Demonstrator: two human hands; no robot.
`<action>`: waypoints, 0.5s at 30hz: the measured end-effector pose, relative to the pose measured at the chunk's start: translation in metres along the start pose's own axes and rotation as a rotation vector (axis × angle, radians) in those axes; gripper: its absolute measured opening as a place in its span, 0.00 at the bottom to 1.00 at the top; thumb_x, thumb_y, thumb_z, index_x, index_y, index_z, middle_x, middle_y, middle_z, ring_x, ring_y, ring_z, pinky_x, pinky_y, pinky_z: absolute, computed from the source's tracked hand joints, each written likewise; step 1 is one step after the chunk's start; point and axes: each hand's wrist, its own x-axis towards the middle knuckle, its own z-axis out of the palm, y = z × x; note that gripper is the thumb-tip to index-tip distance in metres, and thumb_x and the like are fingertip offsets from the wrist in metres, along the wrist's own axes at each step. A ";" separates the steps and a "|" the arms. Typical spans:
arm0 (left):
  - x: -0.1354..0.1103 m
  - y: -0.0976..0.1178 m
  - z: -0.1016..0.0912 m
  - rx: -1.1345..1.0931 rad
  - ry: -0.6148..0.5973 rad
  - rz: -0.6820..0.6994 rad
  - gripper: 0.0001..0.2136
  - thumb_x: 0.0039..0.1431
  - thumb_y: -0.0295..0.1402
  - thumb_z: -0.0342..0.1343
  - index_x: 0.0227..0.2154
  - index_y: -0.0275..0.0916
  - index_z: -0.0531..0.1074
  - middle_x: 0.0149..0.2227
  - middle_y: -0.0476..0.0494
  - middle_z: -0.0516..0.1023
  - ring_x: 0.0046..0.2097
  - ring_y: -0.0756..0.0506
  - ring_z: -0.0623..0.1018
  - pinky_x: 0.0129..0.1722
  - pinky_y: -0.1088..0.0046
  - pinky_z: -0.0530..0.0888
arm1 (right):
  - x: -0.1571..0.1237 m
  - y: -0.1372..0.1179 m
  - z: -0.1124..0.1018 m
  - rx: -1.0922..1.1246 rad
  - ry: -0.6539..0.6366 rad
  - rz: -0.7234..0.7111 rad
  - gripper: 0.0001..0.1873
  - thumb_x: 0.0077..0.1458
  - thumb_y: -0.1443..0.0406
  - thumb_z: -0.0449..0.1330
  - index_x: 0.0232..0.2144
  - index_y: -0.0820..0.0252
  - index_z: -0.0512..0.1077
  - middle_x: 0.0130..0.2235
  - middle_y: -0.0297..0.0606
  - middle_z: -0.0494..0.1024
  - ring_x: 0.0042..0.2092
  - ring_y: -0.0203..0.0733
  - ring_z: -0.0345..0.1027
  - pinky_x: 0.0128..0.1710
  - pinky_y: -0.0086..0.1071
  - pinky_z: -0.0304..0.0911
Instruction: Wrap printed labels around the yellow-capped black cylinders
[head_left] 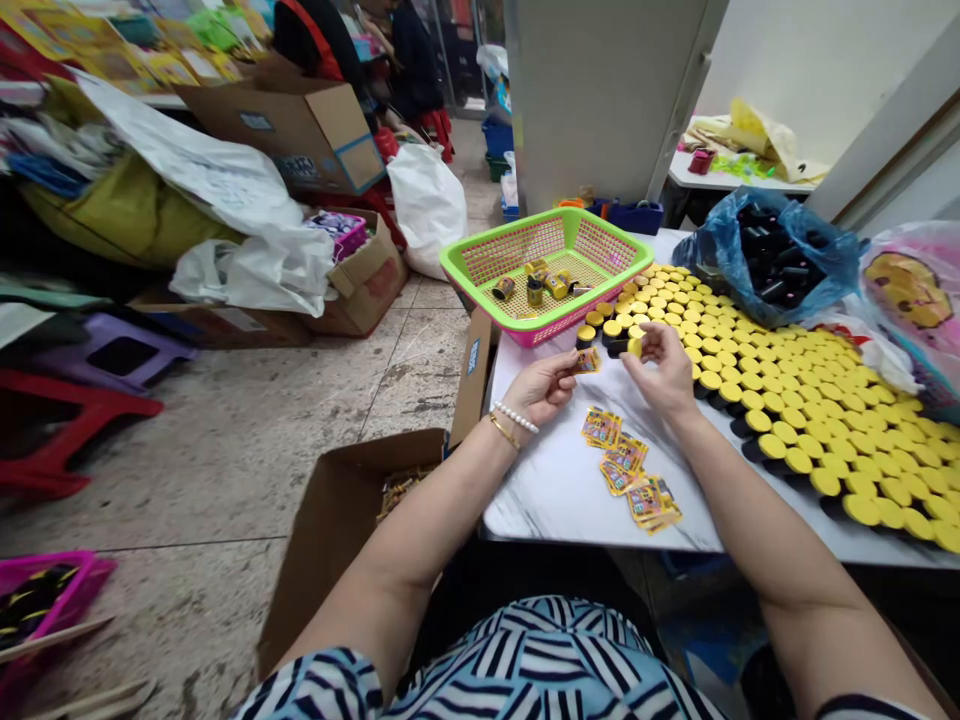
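Left hand: thumb and forefinger pinch a printed label over the table. Right hand: fingertips grasp a small black jar by its yellow lid, just beside the label, near the basket. Best to grip the label by its edge, line it up square with the jar, and steady the jar so nothing creases or skews. Loose label piles lie between your forearms; peel singles carefully. Label print too small to read; blue marks on the cardboard box, illegible. No brand you can make out.
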 end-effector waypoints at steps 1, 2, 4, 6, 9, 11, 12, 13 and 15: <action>0.000 0.000 0.001 -0.006 0.008 -0.005 0.02 0.62 0.22 0.61 0.38 0.31 0.76 0.29 0.47 0.80 0.17 0.61 0.63 0.11 0.88 0.49 | 0.001 -0.002 -0.001 0.204 0.003 0.113 0.22 0.52 0.59 0.68 0.49 0.54 0.73 0.40 0.36 0.76 0.38 0.41 0.70 0.42 0.38 0.71; 0.000 0.000 0.001 -0.012 0.013 -0.010 0.02 0.63 0.22 0.61 0.38 0.31 0.76 0.29 0.47 0.79 0.17 0.61 0.63 0.11 0.88 0.49 | 0.001 -0.005 -0.002 0.383 -0.018 0.217 0.21 0.52 0.58 0.68 0.48 0.54 0.74 0.41 0.36 0.77 0.37 0.39 0.71 0.41 0.37 0.72; 0.001 0.000 0.002 -0.024 0.010 -0.020 0.03 0.63 0.21 0.61 0.38 0.31 0.76 0.29 0.47 0.79 0.16 0.60 0.63 0.11 0.88 0.50 | -0.001 -0.011 -0.002 0.625 -0.104 0.363 0.18 0.52 0.56 0.69 0.44 0.54 0.77 0.42 0.36 0.79 0.38 0.38 0.72 0.42 0.36 0.72; 0.001 0.000 0.001 -0.039 -0.005 -0.025 0.02 0.64 0.21 0.60 0.38 0.31 0.75 0.28 0.48 0.78 0.16 0.60 0.63 0.11 0.88 0.50 | -0.005 -0.016 0.000 0.710 -0.181 0.425 0.17 0.50 0.55 0.71 0.41 0.55 0.79 0.43 0.36 0.81 0.38 0.37 0.73 0.44 0.35 0.73; 0.002 0.000 0.000 -0.063 -0.029 -0.032 0.02 0.64 0.22 0.60 0.39 0.31 0.74 0.27 0.49 0.76 0.16 0.60 0.64 0.11 0.88 0.50 | -0.010 -0.018 0.004 0.641 -0.202 0.419 0.17 0.50 0.55 0.73 0.40 0.55 0.81 0.41 0.35 0.82 0.38 0.37 0.73 0.45 0.35 0.73; 0.002 0.000 0.000 -0.069 -0.043 -0.040 0.03 0.63 0.22 0.61 0.39 0.31 0.74 0.28 0.49 0.76 0.16 0.60 0.64 0.11 0.88 0.50 | -0.012 -0.017 0.005 0.541 -0.174 0.380 0.17 0.51 0.55 0.73 0.41 0.55 0.81 0.40 0.35 0.82 0.37 0.37 0.73 0.45 0.35 0.73; 0.002 0.000 0.000 -0.069 -0.045 -0.042 0.03 0.63 0.21 0.61 0.39 0.31 0.74 0.28 0.49 0.76 0.16 0.60 0.63 0.11 0.88 0.50 | -0.013 -0.017 0.005 0.490 -0.162 0.350 0.17 0.51 0.55 0.73 0.41 0.55 0.80 0.39 0.35 0.82 0.38 0.37 0.73 0.45 0.35 0.73; 0.001 0.000 0.000 -0.064 -0.045 -0.043 0.03 0.63 0.21 0.61 0.38 0.31 0.74 0.28 0.49 0.76 0.16 0.60 0.63 0.11 0.88 0.50 | -0.014 -0.018 0.005 0.448 -0.152 0.314 0.18 0.51 0.55 0.73 0.42 0.55 0.79 0.40 0.35 0.81 0.39 0.37 0.74 0.46 0.35 0.73; 0.001 -0.001 0.001 -0.043 -0.035 -0.024 0.01 0.64 0.22 0.60 0.37 0.31 0.74 0.29 0.48 0.77 0.16 0.61 0.64 0.11 0.88 0.50 | -0.016 -0.022 0.005 0.404 -0.158 0.250 0.19 0.51 0.56 0.73 0.43 0.55 0.78 0.42 0.36 0.81 0.42 0.39 0.76 0.49 0.36 0.74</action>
